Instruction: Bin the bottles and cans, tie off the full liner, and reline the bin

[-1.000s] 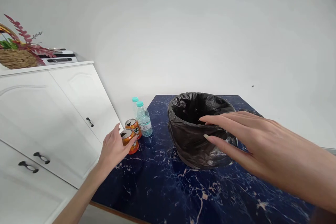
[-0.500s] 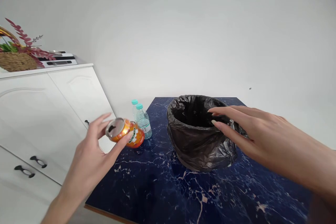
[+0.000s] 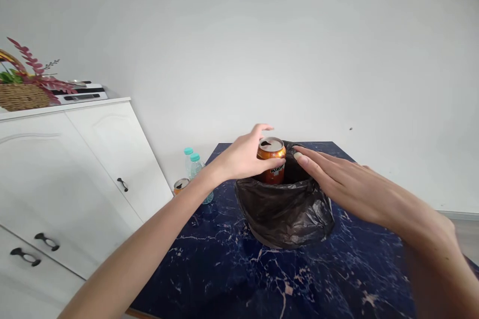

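Moved: orange can [image 3: 275, 176], from among the left-hand group to the mouth of the black-bagged bin [image 3: 288, 217]; upright, lettering "MIRI" legible, held in the left hand's [image 3: 247, 156] grip. Right hand [image 3: 344, 177]: fingertips at bin rim; whether pinching, cannot tell. On desk [image 3: 232, 279]: second can [image 3: 181, 185]; two teal-capped bottles [image 3: 195, 165], labels hidden.

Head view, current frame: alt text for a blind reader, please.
Left hand holding an orange can at the mouth of a black-bagged bin; right hand at its rim. Another can and two bottles stand at left on a blue table.
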{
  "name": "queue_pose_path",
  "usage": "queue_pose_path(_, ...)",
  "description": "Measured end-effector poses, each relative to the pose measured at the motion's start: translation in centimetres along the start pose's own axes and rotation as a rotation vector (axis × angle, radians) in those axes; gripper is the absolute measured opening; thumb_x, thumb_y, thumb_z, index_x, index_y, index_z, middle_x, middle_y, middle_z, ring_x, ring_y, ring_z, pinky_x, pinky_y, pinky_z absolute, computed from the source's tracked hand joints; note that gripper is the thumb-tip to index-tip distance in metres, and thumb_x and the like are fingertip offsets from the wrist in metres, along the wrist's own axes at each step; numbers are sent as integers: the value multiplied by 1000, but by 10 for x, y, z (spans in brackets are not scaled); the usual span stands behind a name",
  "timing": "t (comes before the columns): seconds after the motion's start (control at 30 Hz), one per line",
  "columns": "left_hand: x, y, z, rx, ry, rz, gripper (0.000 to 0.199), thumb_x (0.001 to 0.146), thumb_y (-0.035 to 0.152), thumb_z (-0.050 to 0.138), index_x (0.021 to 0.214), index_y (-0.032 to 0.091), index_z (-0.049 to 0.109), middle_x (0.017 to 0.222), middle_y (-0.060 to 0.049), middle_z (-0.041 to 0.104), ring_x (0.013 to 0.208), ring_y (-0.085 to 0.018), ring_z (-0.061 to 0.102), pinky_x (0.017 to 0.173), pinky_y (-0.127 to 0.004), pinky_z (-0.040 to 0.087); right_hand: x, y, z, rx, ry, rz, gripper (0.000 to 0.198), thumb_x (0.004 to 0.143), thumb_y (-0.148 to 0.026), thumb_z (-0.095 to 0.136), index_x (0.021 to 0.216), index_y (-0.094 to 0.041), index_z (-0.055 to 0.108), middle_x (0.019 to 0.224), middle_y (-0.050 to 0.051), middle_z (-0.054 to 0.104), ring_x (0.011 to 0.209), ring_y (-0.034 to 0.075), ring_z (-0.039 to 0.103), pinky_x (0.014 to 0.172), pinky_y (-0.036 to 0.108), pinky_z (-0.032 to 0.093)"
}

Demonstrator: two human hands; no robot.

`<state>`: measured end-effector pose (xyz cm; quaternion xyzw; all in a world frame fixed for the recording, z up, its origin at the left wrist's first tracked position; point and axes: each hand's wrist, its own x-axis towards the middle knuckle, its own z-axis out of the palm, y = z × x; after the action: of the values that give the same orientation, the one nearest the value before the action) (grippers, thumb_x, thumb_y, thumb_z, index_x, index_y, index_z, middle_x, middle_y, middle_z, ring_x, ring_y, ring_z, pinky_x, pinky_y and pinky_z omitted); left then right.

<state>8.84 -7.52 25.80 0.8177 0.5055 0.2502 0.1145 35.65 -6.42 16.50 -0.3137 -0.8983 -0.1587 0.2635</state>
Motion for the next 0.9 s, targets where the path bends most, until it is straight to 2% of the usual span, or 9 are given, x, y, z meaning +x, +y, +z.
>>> queue_pose_path(0.13,28,-9,20,79,-164,0,87,86,50,83,154,16,42,139,-19,71,122,-35,72,99,-48,58,0,5,1,-32,7,-57,70,108,-24,20,175,-33,-1,175,10,32,145,39,57,94,60,65)
queue_pose_path(0.23,33,-16,24,95,-129,32,79,89,55,79,150,15,48,143,-20,69,127,-35,69,102,-47,57,-4,9,0,-65,20,-109,74,107,-19,20,172,-32,-12,175,12,30,144,41,57,90,60,66)
queue_pose_path(0.4,17,-37,-3,80,231,93,28,103,35,61,123,18,68,133,-13,75,118,-25,73,105,-42,57,-5,11,-3,-99,24,-152,83,102,-10,22,170,-34,-20,174,12,32,142,41,60,88,59,67)
queue_pose_path(0.47,4,-57,-22,116,400,59,22,103,29,56,119,20,69,133,-12,75,119,-24,72,106,-44,58,-5,11,-4,-95,12,-158,85,102,-9,23,170,-35,-20,174,12,33,142,40,60,88,58,67)
queue_pose_path(0.57,-22,-101,-50,197,565,-146,29,105,30,49,129,21,62,139,-13,71,127,-26,67,105,-47,58,-4,11,-5,-78,-9,-155,86,101,-9,27,171,-37,-17,175,9,33,144,39,59,89,57,68)
queue_pose_path(0.63,-45,-133,-63,326,499,-436,39,106,35,38,141,21,51,150,-13,65,139,-24,60,115,-45,51,-4,11,-5,-68,-4,-156,88,100,-7,26,171,-37,-16,175,8,32,144,39,58,90,57,67)
queue_pose_path(0.7,-69,-160,-69,334,348,-601,48,97,44,51,135,15,56,143,-19,69,134,-31,65,112,-46,53,-5,10,-5,-66,12,-159,88,99,-6,25,170,-37,-17,175,8,33,143,39,59,90,57,67)
queue_pose_path(0.83,-112,-192,-57,295,23,-775,81,58,59,82,125,17,63,122,-18,79,108,-37,78,84,-37,62,-5,7,-4,-71,13,-146,89,100,-6,26,170,-38,-19,175,8,32,144,40,58,91,58,66)
queue_pose_path(0.9,-125,-199,-44,293,-52,-800,83,57,62,80,126,20,63,123,-14,80,109,-35,78,80,-33,61,-5,6,-3,-85,-11,-135,90,99,-5,26,169,-38,-19,176,8,32,146,39,56,91,57,67)
